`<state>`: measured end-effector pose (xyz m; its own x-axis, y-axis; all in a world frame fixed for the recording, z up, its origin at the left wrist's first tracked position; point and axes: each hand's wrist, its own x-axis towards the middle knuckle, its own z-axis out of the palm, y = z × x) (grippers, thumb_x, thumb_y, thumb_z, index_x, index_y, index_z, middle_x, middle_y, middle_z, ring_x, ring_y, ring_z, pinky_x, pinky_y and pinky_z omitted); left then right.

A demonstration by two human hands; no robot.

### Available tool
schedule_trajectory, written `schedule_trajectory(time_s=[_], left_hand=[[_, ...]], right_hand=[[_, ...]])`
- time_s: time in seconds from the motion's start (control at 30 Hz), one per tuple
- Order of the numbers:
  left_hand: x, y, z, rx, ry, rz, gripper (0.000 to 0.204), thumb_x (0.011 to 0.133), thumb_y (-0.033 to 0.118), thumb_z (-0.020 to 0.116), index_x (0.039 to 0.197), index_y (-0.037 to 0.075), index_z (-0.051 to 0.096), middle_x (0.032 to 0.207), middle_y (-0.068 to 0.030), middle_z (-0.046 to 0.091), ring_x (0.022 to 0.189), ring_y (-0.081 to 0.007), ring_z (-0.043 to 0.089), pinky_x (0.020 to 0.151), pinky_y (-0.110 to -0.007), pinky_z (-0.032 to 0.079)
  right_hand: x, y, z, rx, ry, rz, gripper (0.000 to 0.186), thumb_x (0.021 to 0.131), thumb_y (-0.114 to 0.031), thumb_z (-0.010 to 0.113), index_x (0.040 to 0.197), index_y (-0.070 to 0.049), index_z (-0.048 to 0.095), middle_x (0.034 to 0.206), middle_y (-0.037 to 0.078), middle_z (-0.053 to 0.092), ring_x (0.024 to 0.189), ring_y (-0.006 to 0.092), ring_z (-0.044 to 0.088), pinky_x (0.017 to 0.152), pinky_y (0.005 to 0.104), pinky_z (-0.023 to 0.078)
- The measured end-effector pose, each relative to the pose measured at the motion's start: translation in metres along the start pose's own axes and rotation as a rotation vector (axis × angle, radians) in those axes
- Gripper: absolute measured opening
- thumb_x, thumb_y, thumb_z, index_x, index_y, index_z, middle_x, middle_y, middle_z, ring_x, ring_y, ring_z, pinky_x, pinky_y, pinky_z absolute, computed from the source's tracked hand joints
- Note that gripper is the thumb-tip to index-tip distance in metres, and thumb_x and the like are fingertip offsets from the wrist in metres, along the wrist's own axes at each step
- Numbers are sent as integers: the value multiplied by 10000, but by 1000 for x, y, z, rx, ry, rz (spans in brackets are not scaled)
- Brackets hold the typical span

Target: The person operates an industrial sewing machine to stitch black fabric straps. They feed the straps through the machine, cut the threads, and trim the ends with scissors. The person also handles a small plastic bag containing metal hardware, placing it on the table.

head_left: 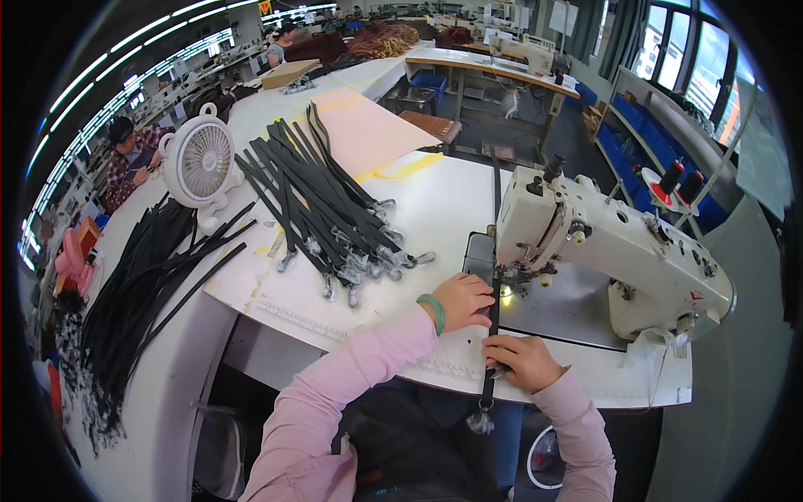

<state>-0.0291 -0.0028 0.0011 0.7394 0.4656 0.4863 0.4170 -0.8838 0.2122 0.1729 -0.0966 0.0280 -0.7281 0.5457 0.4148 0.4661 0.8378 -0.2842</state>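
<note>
A sewing machine (611, 251) with a lit needle area stands at the right of the white table (335, 322). A long black strap (495, 322) runs under its needle and hangs over the front edge with a plastic-wrapped end (480, 420). My left hand (460, 301), wearing a green bangle, lies beside the needle with fingers apart, fingertips at the strap. Lower down, my right hand (523, 361) pinches the strap near the edge; a small dark shiny piece by its thumb is unclear. Many black straps (326, 217) with wrapped ends lie left of my hands.
More straps (142, 276) drape at the left, near a white fan (201, 159). A pink sheet (368, 125) lies behind. A co-worker (134, 163) works at the left, another person (280, 46) farther back. Thread spools (673, 180) and blue-binned shelving (636, 134) stand at the right.
</note>
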Motion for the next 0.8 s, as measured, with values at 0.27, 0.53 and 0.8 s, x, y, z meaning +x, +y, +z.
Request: schedule_trajectory(time_s=[0.27,0.53,0.8], left_hand=[[3,2,-7,-8,9,0,403,684,345,692,954,52,633,1065,-79,593,1003,-240,526,845,-357,410],[2,2,-5,-32,28,9,410,668,330,703,952,44,631,1060,-85,591,985,-245,532,840,-354,411],[3,1,-5,-34,32,17,398,663,321,701,945,47,636,1041,-85,590,974,-246,533,836,-353,412]], right_hand=[[3,3,0,21,49,-43,254,679,-85,664,911,-80,561,962,42,577,673,207,612,555,313,479],[2,2,1,20,80,-43,220,691,-94,668,886,-81,567,922,38,573,641,202,606,535,312,473],[-7,1,-1,118,29,-8,298,629,-38,672,911,-75,584,837,34,559,622,208,588,522,310,468]])
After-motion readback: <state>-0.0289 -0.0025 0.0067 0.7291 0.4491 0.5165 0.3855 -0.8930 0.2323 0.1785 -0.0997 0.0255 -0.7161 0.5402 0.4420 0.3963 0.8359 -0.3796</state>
